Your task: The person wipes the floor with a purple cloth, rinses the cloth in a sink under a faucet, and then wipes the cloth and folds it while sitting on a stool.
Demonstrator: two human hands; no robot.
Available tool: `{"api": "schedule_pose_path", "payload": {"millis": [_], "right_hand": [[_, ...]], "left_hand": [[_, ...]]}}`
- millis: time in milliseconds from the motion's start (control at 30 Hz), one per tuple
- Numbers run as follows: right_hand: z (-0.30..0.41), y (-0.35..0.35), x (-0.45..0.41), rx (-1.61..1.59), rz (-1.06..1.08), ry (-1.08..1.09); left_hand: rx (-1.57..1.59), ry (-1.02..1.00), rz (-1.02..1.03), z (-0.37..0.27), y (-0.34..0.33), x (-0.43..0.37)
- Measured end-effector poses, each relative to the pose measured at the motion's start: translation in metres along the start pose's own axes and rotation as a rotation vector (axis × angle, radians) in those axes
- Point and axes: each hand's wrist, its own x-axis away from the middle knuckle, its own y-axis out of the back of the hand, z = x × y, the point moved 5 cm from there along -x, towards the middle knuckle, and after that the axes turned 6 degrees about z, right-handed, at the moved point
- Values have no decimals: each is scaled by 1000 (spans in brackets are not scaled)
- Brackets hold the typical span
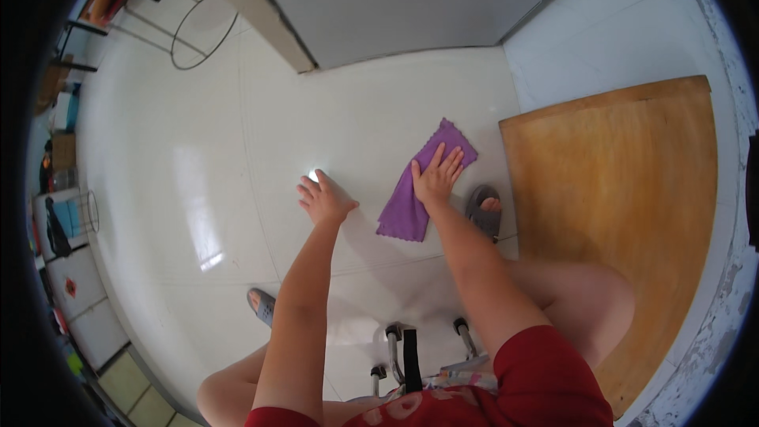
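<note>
On the glossy pale tiled floor [195,130] lies a purple cloth [398,210] with a scalloped edge, stretched out at a slant and partly bunched. My right hand [437,181] rests flat on the cloth's upper part, palm down, fingers a little apart and not curled around it. To the left of the cloth, my left hand [323,198] is spread over the floor with nothing in it. Whether its fingertips touch the tile is hard to tell.
A wooden board [605,190] lies at the right, near a grey slipper [485,213] on my foot. Another slipper [261,305] is at lower left. A grey cabinet-like panel [403,6] stands ahead. Metal seat legs [394,350] are below me; a stool's ring [204,29] is upper left.
</note>
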Motion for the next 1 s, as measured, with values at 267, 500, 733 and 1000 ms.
{"api": "schedule_pose_path", "payload": {"millis": [267, 500, 733, 1000], "right_hand": [[-31, 48, -140, -9, -152, -208], [-46, 81, -223, -26, -104, -192], [92, 43, -194, 188, -16, 481], [249, -28, -47, 91, 189, 948]], "left_hand": [[-53, 127, 167, -22, 1, -18], [-24, 121, 168, -23, 4, -20], [-6, 103, 144, -18, 5, -21], [23, 99, 132, -7, -10, -27]]}}
